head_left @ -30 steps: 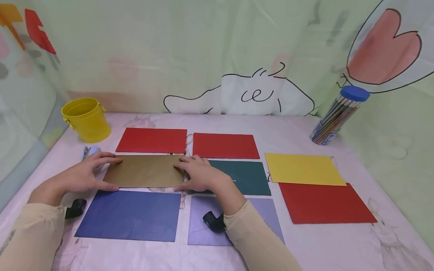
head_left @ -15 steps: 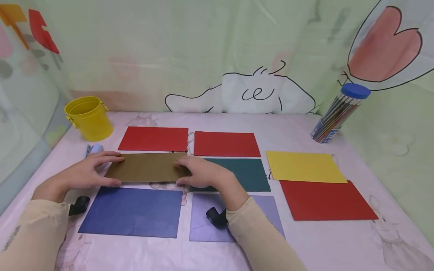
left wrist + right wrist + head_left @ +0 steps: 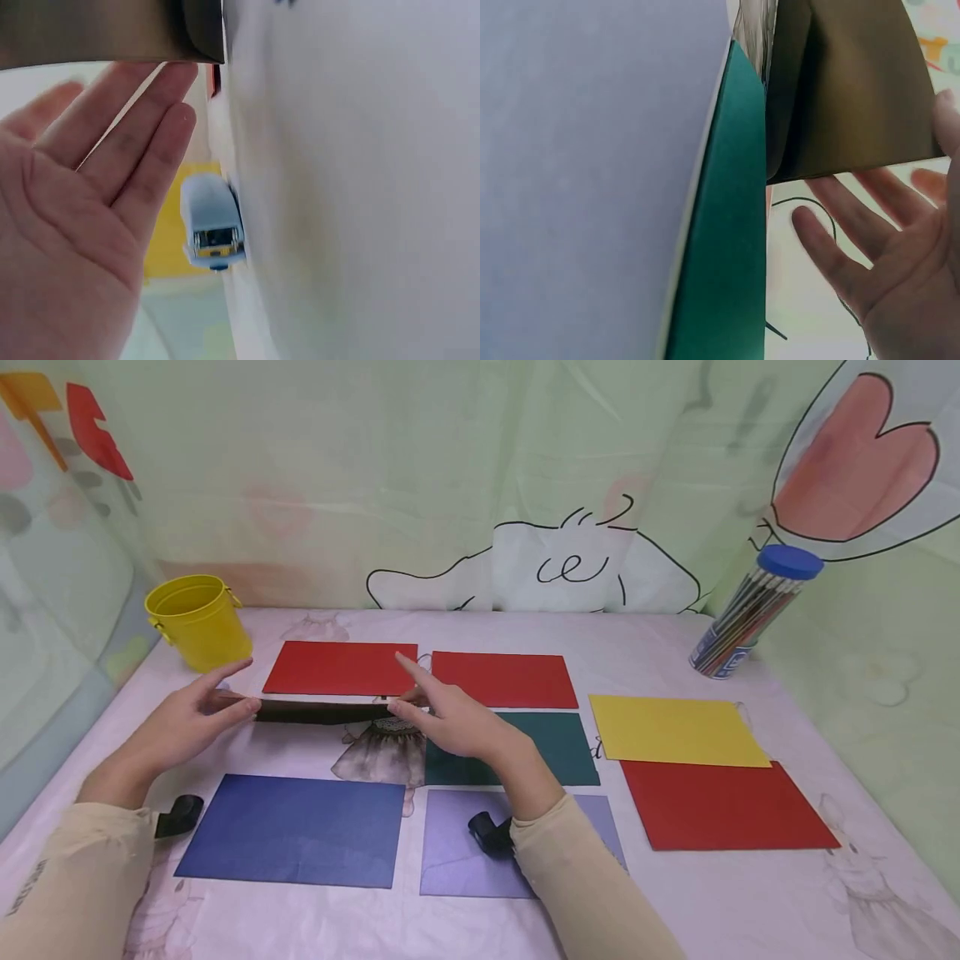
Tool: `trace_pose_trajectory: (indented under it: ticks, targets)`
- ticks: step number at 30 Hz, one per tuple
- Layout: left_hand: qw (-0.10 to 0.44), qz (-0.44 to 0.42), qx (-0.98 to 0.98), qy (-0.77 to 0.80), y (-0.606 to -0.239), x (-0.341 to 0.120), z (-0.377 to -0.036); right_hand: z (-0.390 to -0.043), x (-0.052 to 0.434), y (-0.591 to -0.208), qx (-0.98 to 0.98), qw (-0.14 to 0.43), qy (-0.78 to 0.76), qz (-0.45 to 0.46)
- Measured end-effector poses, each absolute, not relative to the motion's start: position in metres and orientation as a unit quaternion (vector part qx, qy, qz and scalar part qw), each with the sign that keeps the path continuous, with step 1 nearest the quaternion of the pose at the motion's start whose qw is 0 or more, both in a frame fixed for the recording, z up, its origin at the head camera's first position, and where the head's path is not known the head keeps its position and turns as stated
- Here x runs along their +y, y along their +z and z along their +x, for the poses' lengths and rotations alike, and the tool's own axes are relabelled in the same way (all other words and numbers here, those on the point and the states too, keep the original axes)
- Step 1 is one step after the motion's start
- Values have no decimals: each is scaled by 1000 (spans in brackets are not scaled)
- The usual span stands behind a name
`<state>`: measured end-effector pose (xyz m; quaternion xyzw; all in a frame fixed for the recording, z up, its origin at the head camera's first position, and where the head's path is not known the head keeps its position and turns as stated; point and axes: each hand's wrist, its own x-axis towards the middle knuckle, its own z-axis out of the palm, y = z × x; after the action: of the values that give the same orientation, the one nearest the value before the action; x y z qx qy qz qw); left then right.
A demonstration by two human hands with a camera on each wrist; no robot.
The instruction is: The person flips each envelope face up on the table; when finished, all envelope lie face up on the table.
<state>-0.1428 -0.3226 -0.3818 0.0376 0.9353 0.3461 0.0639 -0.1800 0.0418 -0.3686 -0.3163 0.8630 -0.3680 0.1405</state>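
Two hands lift a brown paper bag.
Left hand [image 3: 176,722] and right hand [image 3: 457,727], fingers straight, press the bag's [image 3: 322,711] ends just before the red sheet [image 3: 339,667]; keep pressure even, level.

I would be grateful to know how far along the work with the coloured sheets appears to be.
Eight sheets lie flat on the table, among them the blue sheet and yellow sheet. In hand: the brown sheet is raised off the table, held at its ends between the left hand and right hand. Left: setting it down somewhere.
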Motion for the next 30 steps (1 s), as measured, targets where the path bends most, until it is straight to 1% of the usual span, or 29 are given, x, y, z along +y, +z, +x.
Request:
trace_pose_trajectory:
  ticks: [4, 7, 13, 16, 20, 27, 30]
  targets:
    - [36, 28, 938, 344, -380, -321, -145, -181, 41, -368, 861, 101, -387, -315]
    - [24, 30, 938, 345, -382, -321, -146, -182, 39, -369, 850, 84, -406, -325]
    - [-7, 50, 928, 369, -384, -319, -143, -182, 36, -373, 850, 88, -397, -335]
    - [-12, 63, 922, 381, -382, -316, -142, -181, 37, -374, 859, 96, -381, -330]
    - [1, 73, 919, 388, -381, -314, -142, -180, 37, -376, 869, 108, -365, -317]
    - [57, 66, 921, 379, -382, -313, -143, -179, 37, -378, 878, 125, -340, -312]
    - [71, 64, 924, 369, -381, -312, -143, -180, 36, -379, 882, 126, -329, -314]
